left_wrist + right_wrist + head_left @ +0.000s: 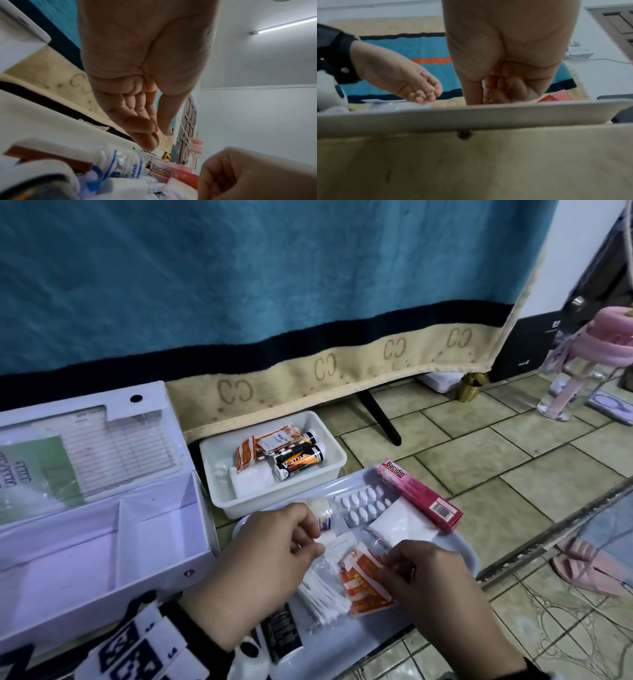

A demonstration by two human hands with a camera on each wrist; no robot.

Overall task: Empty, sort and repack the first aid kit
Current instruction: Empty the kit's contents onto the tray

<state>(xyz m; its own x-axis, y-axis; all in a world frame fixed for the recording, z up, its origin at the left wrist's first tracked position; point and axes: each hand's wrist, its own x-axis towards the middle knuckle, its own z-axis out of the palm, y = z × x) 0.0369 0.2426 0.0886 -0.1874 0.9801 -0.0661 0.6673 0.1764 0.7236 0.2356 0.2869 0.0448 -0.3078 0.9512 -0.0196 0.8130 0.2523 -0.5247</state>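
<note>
- Hands first: my left hand hangs over the near-left part of the white tray, its fingers bunched with the thumb; the head view suggests they pinch a small white packet, but I cannot tell for sure.
- My right hand sits at the tray's near-right edge, fingers curled inward onto orange-and-white sachets; their print is too blurred to read.
- Beside the sachets lies a clear bag of cotton swabs, and a black tube lies at the near-left corner, partly under my left wrist.
- At the tray's far edge lies a pink carton reading "Bacidin", with a barcode on its end; next to it I see a blister strip of white tablets, a white gauze pad and a wrapped bandage roll whose wrapper shows "AGE" in blue.
- The first aid kit stands open on the floor left of the tray, with a lined record sheet and a green leaflet behind clear plastic inside its lid.
- A white bin beyond the tray holds more orange sachets and a black tube marked "V-STYLE".
</note>
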